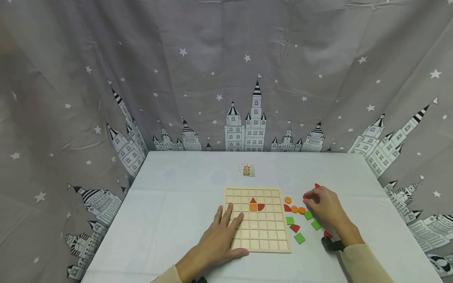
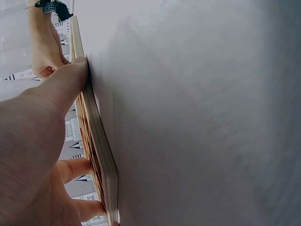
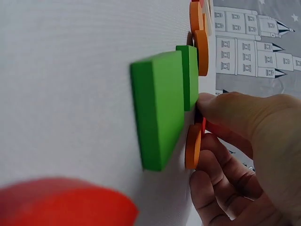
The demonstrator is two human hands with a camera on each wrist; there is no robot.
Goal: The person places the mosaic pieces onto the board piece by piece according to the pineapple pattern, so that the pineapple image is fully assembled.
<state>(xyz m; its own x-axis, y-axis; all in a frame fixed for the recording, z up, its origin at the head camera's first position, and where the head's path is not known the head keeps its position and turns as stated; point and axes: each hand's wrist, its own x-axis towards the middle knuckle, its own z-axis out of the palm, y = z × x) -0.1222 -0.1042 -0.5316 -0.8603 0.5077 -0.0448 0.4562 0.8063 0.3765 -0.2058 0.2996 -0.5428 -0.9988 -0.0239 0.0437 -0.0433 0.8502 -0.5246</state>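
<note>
My left hand [image 1: 220, 239] rests with spread fingers on the left part of the wooden grid board [image 1: 269, 236], thumb along its near edge. In the left wrist view the thumb [image 2: 70, 77] lies against the board's side [image 2: 104, 155]. An orange square [image 1: 253, 207], a red triangle [image 1: 253, 200] above it and a red quarter circle [image 1: 260, 207] to its right sit in the grid. Right of the board, my right hand [image 1: 327, 206] pinches a red piece [image 1: 306, 197] between thumb and fingers, which hide most of it. An orange disc [image 3: 192, 147] lies by those fingers.
Loose green squares [image 1: 299, 238], orange discs [image 1: 288, 200] and red pieces [image 1: 295, 228] lie between board and right hand. A printed pattern card [image 1: 246, 170] lies behind the board. A grey curtain [image 1: 219, 70] with castles hangs behind the white table [image 1: 170, 204].
</note>
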